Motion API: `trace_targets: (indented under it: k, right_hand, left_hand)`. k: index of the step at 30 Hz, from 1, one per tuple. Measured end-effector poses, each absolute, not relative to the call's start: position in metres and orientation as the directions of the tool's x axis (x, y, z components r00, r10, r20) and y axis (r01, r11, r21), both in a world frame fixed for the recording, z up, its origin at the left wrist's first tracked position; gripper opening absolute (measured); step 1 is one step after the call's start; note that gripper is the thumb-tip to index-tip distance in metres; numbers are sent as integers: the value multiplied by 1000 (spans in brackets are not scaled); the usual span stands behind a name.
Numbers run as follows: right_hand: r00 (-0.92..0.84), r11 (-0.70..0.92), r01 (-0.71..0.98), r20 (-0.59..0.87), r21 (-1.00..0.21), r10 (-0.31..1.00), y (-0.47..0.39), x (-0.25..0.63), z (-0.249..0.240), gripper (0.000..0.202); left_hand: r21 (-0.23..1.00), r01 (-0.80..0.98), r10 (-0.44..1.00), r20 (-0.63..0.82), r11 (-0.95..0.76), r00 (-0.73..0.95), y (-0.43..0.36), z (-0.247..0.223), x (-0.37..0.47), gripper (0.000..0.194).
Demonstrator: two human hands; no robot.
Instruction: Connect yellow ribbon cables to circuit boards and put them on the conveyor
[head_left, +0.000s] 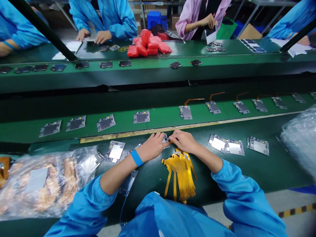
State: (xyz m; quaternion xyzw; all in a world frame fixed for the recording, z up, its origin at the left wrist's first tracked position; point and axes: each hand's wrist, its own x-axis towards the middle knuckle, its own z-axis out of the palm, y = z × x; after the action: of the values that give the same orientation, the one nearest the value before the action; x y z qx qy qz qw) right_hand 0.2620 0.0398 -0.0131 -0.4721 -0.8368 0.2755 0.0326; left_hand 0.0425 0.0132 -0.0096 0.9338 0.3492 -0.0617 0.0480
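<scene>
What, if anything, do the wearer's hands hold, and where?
Left hand: a circuit board, by its left side. Right hand, at that board's right: cannot tell.

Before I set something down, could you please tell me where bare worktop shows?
Bare worktop lies between the right sleeve, the nearby circuit boards and the clear plastic. The left is crowded: bagged copper-coloured parts, loose boards, left forearm.

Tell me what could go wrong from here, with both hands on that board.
The left hand and right hand cover much of the circuit board, so a slip might go unseen. The yellow ribbon strips lie loose close below, and a wrist could drag some away. A thin cord beside the left forearm might snag.
</scene>
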Motion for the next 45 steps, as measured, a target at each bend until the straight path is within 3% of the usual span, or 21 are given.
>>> trace_targets:
  k: [5, 11, 16, 19, 24, 26, 28, 33, 38, 42, 45]
  right_hand:
    - [-550, 394, 782, -237, -482, 801, 45, 254, -16, 13]
    - [-558, 413, 784, -232, -464, 797, 48, 256, -20, 5]
    - [-561, 405, 756, -189, -515, 806, 45, 264, -26, 5]
    - [-456, 318, 724, -78, -612, 887, 40, 279, -25, 11]
    - [-351, 289, 663, 54, -691, 935, 27, 305, -12, 22]
    - [-419, 328, 665, 28, -671, 908, 21, 309, -7, 18]
    - [-510, 372, 692, -54, -618, 858, 14, 309, -4, 16]
    - [-596, 471, 791, -320, -390, 736, 2, 299, 0, 27]
    - [-589, 554, 804, -406, -214, 699, 1, 289, 5, 29]
    - [-564, 548, 819, -418, -172, 712, 1, 287, 5, 25]
    - [-546, 493, 838, -398, -235, 737, 0, 292, 2, 17]
  left_hand:
    - [59, 657, 645, -142, -752, 751, 14, -10, 42, 30]
    - [43, 667, 652, -171, -744, 739, 14, -6, 43, 34]
    - [66, 684, 667, -172, -727, 725, 12, -7, 43, 45]
    - [123, 684, 670, -136, -719, 730, 16, -6, 41, 56]
    - [226, 771, 797, 48, -596, 602, 58, -3, 46, 66]
    - [265, 839, 880, 138, -476, 455, 83, -3, 47, 67]
    - [250, 890, 924, 128, -380, 359, 105, -3, 44, 65]
    - [53, 952, 948, -92, -302, 306, 132, -6, 19, 54]
    - [-32, 927, 892, -287, -374, 349, 141, -7, 4, 61]
    - [-52, 908, 875, -298, -415, 383, 144, -3, 3, 62]
    - [-54, 892, 857, -306, -450, 414, 142, 0, 5, 68]
